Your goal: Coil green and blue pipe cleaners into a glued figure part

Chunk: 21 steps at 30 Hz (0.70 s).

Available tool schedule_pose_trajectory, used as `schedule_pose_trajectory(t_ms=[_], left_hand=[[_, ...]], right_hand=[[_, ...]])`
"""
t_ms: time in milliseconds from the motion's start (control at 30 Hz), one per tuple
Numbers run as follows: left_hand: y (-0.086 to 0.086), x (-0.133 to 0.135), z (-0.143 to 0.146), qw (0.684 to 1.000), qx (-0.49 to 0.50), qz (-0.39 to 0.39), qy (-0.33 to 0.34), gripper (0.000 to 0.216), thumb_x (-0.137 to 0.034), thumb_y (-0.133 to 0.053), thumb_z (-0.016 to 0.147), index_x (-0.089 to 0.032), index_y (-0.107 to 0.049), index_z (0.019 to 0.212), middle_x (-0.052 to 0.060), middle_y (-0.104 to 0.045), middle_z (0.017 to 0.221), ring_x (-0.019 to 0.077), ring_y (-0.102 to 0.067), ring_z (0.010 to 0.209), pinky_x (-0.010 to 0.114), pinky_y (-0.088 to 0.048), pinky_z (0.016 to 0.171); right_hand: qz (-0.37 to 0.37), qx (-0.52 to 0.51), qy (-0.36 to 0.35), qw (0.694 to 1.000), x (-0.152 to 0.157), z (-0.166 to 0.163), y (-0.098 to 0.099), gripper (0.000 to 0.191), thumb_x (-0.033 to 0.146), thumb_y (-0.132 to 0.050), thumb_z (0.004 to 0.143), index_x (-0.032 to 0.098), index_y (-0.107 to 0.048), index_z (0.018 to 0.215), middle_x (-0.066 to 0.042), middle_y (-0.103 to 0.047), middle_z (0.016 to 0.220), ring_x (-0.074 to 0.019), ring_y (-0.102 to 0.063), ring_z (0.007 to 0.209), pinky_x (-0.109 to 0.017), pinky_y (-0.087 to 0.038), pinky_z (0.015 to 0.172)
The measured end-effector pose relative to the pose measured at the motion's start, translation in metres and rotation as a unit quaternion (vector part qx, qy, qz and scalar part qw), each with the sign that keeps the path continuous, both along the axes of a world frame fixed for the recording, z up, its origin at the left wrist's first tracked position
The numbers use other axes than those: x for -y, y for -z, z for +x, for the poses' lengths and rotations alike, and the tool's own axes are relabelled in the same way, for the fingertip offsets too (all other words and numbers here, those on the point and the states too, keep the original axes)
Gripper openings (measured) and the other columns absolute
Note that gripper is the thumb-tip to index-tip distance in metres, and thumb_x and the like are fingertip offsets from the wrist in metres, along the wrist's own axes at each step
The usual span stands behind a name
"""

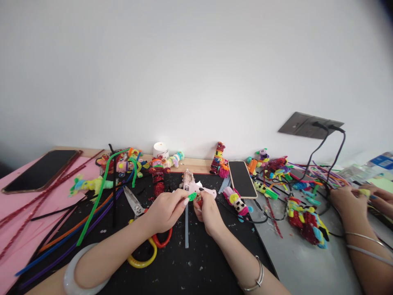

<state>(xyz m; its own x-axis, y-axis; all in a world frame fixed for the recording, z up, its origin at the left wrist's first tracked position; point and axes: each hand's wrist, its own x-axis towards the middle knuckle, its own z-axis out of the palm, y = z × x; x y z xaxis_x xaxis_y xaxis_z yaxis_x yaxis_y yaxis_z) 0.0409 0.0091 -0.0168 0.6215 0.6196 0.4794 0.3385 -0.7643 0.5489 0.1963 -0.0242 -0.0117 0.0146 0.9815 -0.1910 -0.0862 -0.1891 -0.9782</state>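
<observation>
My left hand is closed, its thumb and forefinger pinching a short bright green pipe cleaner piece. Close against it, my right hand is curled round a small red and gold piece, mostly hidden by the fingers. The two pieces meet or nearly meet between my fingertips. Just behind them lies a pale pink glue gun, partly covered by my hands. A translucent glue stick lies on the black mat below. Scissors with red and yellow handles rest beneath my left forearm.
Loose pipe cleaners and a dark phone lie left on pink sheets. Pipe cleaner figures, a paper cup and a light-rimmed phone line the back. At right, a co-worker's hands work near plugged-in cables.
</observation>
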Motion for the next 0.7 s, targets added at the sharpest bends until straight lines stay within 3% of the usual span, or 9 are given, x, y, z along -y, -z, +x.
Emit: schedule_pose_trajectory(t_ms=[233,700], left_hand=[[-0.0020,0.0011,0.0001,1.000,0.000,0.000,-0.001,0.014,-0.019,-0.033,0.092,-0.019,-0.047,0.091,-0.001,-0.051,0.066,0.0143,-0.050,0.056,0.025,-0.035,0.057],[-0.0020,0.0011,0.0000,1.000,0.002,0.010,-0.001,0.014,-0.020,-0.033,0.092,-0.019,-0.047,0.090,-0.002,-0.051,0.066,0.0136,-0.050,0.055,0.024,-0.036,0.056]], right_hand=[[0.000,-0.004,-0.013,1.000,-0.0010,-0.0003,0.0033,0.055,0.042,-0.022,0.094,0.020,-0.031,0.044,0.006,-0.023,0.038,-0.0066,-0.016,0.034,-0.022,-0.011,0.037],[0.006,0.015,-0.002,1.000,-0.0013,0.0010,0.0029,0.043,0.022,-0.022,0.089,0.020,-0.030,0.047,0.006,-0.025,0.039,-0.0075,-0.016,0.036,-0.021,-0.014,0.038]])
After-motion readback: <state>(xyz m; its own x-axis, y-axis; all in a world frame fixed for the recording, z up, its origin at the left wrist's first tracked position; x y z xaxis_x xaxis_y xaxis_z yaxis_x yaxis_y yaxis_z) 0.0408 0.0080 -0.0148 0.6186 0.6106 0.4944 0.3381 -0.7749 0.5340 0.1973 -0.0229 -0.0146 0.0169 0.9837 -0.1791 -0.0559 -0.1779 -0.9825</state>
